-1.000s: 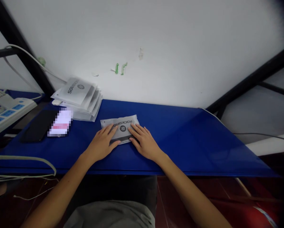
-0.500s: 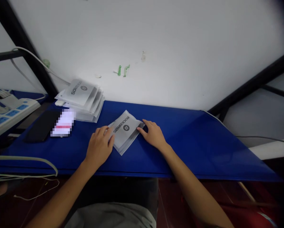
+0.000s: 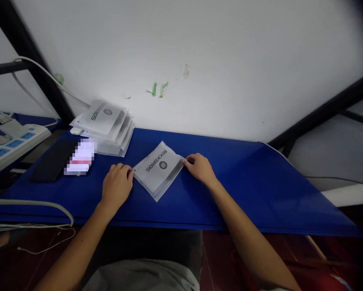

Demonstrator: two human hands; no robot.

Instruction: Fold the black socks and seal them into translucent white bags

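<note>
A frosted plastic bag point(image 3: 156, 167) printed with ROCKBROS and a round logo lies flat on the blue table, turned at an angle. My left hand point(image 3: 117, 184) pinches its left corner between thumb and fingers. At the opposite corner, on the right, my right hand point(image 3: 200, 167) grips the bag's edge the same way. Farther back on the left, several similar printed bags form a loose stack point(image 3: 104, 125) against the wall.
Left of the bags lie a black phone point(image 3: 52, 161) and a lit, blurred-out screen point(image 3: 81, 157). A white power strip point(image 3: 20, 141) with plugs sits at the far left. Pale cables point(image 3: 32, 204) run across the table's left front edge. A white wall point(image 3: 223, 81) rises behind the blue tabletop point(image 3: 245, 182).
My left hand has moved left off the bag's top face and now pinches its left corner. My right hand has shifted slightly right, and the bag lies flatter and more spread.
</note>
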